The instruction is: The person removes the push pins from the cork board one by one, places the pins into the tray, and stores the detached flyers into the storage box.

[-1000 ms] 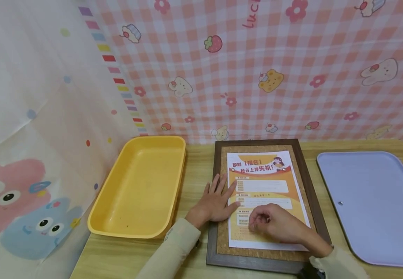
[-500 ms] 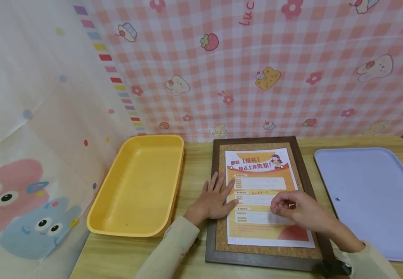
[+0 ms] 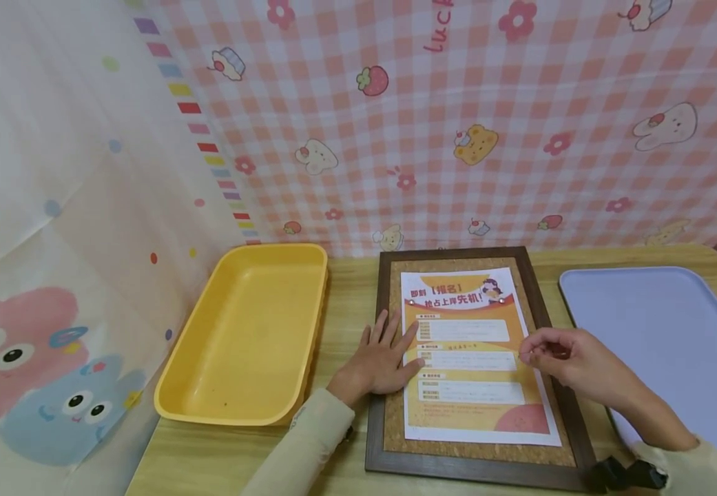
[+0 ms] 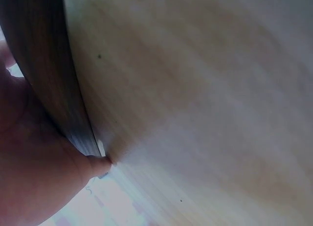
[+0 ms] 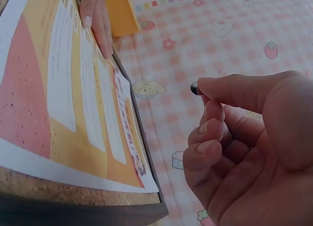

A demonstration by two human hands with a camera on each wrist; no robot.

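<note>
An orange and white printed poster (image 3: 472, 413) lies on a cork board (image 3: 457, 449) with a dark wooden frame (image 3: 389, 282). Two silver thumbtacks stand in its upper part, the left tack (image 3: 412, 302) and the right tack (image 3: 501, 300). My left hand (image 3: 377, 362) rests with spread fingers over the frame's left side and the poster's left edge. Over the poster's right edge is my right hand (image 3: 572, 362). Between thumb and forefinger it pinches a small shiny thumbtack (image 5: 194, 88), seen in the right wrist view; its point is hidden.
A yellow tray (image 3: 240, 344) stands left of the board. On the right lies a pale blue tray (image 3: 668, 344), partly behind my right forearm. Behind the wooden table (image 3: 352, 275) hangs a pink checked cloth (image 3: 445, 103).
My right hand has moved right and slightly up, from the poster's lower middle to its right edge. It now covers the tack seen earlier on the blue tray. The left hand stays put.
</note>
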